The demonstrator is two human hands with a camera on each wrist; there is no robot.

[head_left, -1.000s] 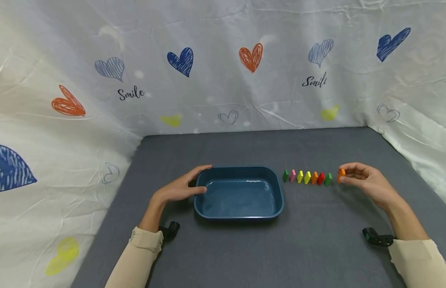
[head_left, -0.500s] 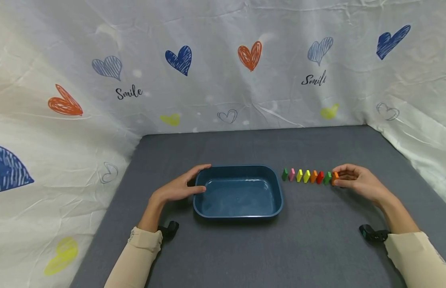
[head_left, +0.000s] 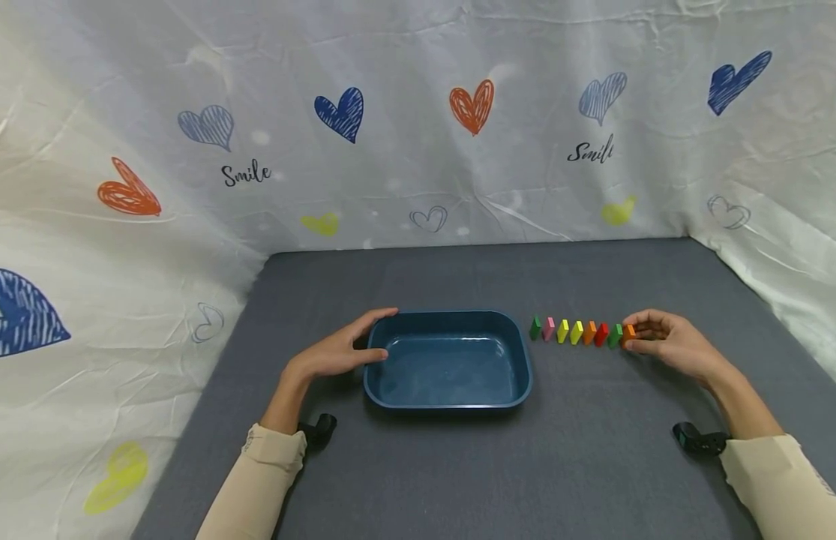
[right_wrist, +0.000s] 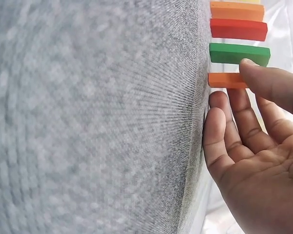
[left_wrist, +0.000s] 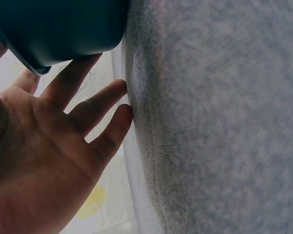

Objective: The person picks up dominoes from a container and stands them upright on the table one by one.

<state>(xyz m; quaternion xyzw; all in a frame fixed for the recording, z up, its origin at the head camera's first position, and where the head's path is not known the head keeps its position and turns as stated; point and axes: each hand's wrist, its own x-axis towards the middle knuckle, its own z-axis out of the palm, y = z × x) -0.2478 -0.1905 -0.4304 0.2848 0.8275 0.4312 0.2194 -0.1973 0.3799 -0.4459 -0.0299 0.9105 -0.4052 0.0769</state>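
My left hand [head_left: 340, 352] rests at the left end of a dark blue rectangular tray [head_left: 451, 405], its thumb over the rim and index finger at the far left corner. In the left wrist view its fingers spread straight, the tray wall [left_wrist: 73, 29] just above them. Thumb and fingers of my right hand [head_left: 681, 346] pinch an upright orange domino [head_left: 629, 335] at the right end of a domino row. A green domino [right_wrist: 239, 53] stands close beside it in the right wrist view, with a red domino [right_wrist: 238, 30] beyond.
The row runs left toward the tray, through another orange domino [head_left: 589, 332], two yellow dominoes [head_left: 562, 331], a pink domino [head_left: 549, 328] and a green end domino [head_left: 535, 328]. A dark grey cloth [head_left: 471, 480] covers the table; a white heart-print sheet [head_left: 397, 165] hangs behind.
My right hand has moved left with the orange domino, bringing it up beside the green one at the row's right end. In the last half second it has barely moved. Left hand and tray stay put.
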